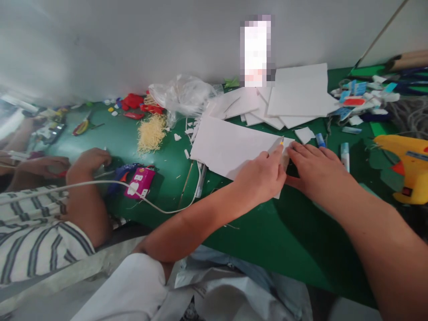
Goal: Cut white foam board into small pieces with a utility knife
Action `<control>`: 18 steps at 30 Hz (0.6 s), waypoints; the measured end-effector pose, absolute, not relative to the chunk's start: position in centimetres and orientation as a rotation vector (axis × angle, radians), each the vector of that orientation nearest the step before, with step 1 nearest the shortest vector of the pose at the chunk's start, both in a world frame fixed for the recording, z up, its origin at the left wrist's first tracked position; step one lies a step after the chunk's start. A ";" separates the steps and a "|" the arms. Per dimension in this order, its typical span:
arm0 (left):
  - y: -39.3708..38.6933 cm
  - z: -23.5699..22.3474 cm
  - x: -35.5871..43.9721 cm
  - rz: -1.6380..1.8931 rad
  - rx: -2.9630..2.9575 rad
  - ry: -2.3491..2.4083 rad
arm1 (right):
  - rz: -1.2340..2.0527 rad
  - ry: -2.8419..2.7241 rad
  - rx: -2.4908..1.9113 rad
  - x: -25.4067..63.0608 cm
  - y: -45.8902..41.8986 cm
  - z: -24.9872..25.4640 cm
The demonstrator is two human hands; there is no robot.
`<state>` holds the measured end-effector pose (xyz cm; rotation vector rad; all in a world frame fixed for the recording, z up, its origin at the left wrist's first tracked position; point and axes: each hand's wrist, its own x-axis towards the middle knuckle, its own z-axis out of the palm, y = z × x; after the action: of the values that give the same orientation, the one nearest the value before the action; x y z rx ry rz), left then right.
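Note:
A white foam board (227, 142) lies flat in front of me. My left hand (262, 176) is closed around a thin yellow pointed tool (281, 141), its tip at the right part of the board. Most of that tool is hidden by the fingers, so whether it is a knife or a pencil is unclear. My right hand (312, 167) rests at the board's right end, fingers stretched out and thumb apart, touching the edge. Just beyond the right fingers are a small white offcut (305, 135) and a blue-capped tube (320, 140).
Stacked white boards (301, 91) lean by the wall beside a blurred bright rectangle. A yellow glue gun (406, 165) lies right. Plastic bag (187, 96), yellow shreds (152, 133) and pink box (139, 183) with a white cable are left. Another person's hand (92, 160) works there.

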<state>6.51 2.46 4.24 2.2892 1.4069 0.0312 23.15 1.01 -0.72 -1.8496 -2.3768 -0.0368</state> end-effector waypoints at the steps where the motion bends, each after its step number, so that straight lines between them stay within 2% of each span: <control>1: 2.5 4.1 6.5 0.035 2.297 1.398 | -0.032 -2.383 -1.849 23.1 1.0 -0.7; 18: 2.9 3.9 7.4 -0.208 2.434 1.448 | 0.031 -2.424 -1.845 23.6 1.4 -1.0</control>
<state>7.43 2.92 3.88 2.4341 1.4484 -0.2084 23.58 1.37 -1.03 -1.8445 -2.4244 0.0310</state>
